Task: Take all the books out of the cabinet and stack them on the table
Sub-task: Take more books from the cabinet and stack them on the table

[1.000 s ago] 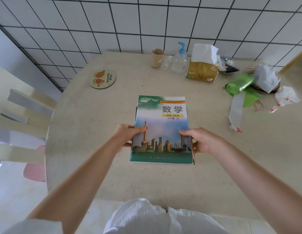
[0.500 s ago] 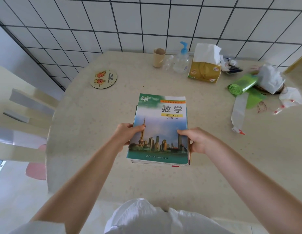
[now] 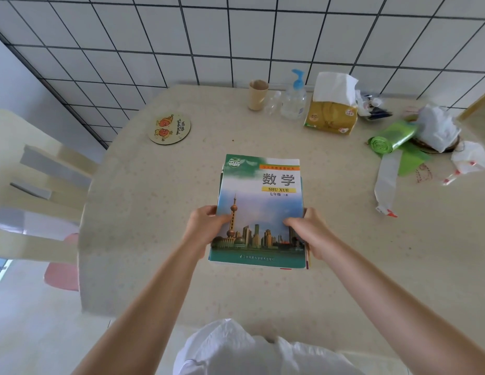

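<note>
A stack of books [image 3: 260,212] is held over the beige table [image 3: 160,201], near its middle. The top book has a green and blue cover with a city skyline and the words SHU XUE. Edges of other books show under it at the left and bottom right. My left hand [image 3: 204,226] grips the stack's left edge, thumb on the cover. My right hand [image 3: 307,231] grips the right edge the same way. The cabinet is out of view.
A round coaster [image 3: 169,128] lies at the back left. Along the wall stand a beige cup [image 3: 258,94], a pump bottle [image 3: 294,100] and a tissue pack [image 3: 332,109]. A green bag roll [image 3: 390,136] and crumpled plastic [image 3: 439,128] lie at right. A chair [image 3: 38,185] stands at left.
The stack has tilted slightly, its near edge drifting left and toward me, with both hands still gripping its sides. The lower books' edges show more at the bottom right.
</note>
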`<state>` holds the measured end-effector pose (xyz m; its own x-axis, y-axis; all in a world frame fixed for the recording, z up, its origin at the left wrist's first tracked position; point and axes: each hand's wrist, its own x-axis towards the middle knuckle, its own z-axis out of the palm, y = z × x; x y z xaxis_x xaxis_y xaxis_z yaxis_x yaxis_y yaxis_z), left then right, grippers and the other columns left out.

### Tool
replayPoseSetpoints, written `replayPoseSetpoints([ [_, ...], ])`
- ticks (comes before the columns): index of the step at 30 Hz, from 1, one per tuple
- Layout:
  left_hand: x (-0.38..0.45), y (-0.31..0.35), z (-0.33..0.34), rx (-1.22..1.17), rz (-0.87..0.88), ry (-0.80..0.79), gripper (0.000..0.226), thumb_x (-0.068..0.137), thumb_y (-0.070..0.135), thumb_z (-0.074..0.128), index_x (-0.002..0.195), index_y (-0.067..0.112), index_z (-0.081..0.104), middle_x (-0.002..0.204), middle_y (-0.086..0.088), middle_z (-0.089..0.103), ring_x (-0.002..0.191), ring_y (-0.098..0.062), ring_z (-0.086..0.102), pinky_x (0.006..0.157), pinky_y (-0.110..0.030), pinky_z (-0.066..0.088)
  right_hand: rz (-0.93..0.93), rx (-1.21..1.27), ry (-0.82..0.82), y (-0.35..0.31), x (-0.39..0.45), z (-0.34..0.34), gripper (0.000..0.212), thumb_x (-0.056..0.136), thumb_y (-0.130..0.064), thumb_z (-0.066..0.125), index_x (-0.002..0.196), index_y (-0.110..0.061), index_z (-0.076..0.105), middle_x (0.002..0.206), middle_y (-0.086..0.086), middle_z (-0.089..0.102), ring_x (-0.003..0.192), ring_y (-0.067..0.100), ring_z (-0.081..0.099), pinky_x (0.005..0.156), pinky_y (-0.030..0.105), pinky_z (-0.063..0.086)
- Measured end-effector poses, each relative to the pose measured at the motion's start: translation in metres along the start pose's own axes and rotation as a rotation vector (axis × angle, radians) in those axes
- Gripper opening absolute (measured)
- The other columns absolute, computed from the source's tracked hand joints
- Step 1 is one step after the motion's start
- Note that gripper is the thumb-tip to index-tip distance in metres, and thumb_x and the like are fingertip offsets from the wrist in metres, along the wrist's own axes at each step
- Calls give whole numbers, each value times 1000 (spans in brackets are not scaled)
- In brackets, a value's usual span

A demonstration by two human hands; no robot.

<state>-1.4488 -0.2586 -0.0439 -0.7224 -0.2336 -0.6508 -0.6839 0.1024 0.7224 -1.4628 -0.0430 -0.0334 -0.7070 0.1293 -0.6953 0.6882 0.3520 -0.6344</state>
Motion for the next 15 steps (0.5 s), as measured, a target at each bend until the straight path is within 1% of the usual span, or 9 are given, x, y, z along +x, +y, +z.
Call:
replayPoseSetpoints([
  [1,1,-2,-1,-3,23,22,28,85,14,65,113,17,66,96,-1,75,75,-19,74,63,-32,59,-38,-10,16,0,-4,1,40,72,-22,63,107,-18,43,116,13,57,97,24,61,84,47,54],
  [2,1,-3,-2,-14,39,27,30,85,11,64,115,17,66,97,-1,75,74,-19,74,64,-32,59,-80,6,23,-1,-8,2,47,75,-21,63,114,-23,37,113,3,55,96,19,59,82,42,53],
  [3,-2,-4,-3,-27,50,17,31,86,10,61,116,17,67,98,0,75,74,-19,74,64,-32,59,-119,32,21,-1,-9,2,53,78,-18,62,122,-26,34,112,-2,55,94,15,58,80,39,52],
  [5,-8,-6,-1,-34,64,-3,33,86,8,59,115,18,66,99,0,75,76,-20,73,67,-33,60,-172,30,30,-1,-11,5,65,81,-15,60,138,-25,29,121,-3,54,93,11,57,71,31,49],
  [7,-15,-8,2,-9,82,-6,36,83,8,59,115,24,65,99,4,74,82,-20,71,73,-35,59,-195,-5,51,2,-14,8,74,81,-15,58,146,-22,24,131,-1,51,97,14,58,66,27,45],
  [9,-21,-10,3,8,100,-2,41,82,8,62,119,25,62,104,6,71,87,-17,68,73,-33,57,-204,-50,70,5,-18,9,73,83,-14,56,148,-22,24,135,0,50,106,20,57,65,26,42],
  [12,-28,-10,3,38,127,26,46,85,12,65,127,25,54,119,8,63,95,-16,64,71,-30,51,-242,-94,102,12,-28,6,62,85,-16,54,143,-22,33,135,-1,51,115,21,52,78,28,38],
  [13,-30,-10,2,85,151,40,46,86,15,65,130,25,53,121,7,60,97,-15,62,74,-30,49,-264,-104,124,14,-32,4,56,87,-17,54,140,-21,38,134,-1,52,115,20,52,81,28,36],
  [15,-34,-10,-1,229,219,42,52,87,20,65,136,22,48,131,2,56,106,-18,58,87,-34,46,-309,-112,180,18,-40,2,45,91,-21,55,134,-17,45,132,2,54,118,22,52,83,28,34],
])
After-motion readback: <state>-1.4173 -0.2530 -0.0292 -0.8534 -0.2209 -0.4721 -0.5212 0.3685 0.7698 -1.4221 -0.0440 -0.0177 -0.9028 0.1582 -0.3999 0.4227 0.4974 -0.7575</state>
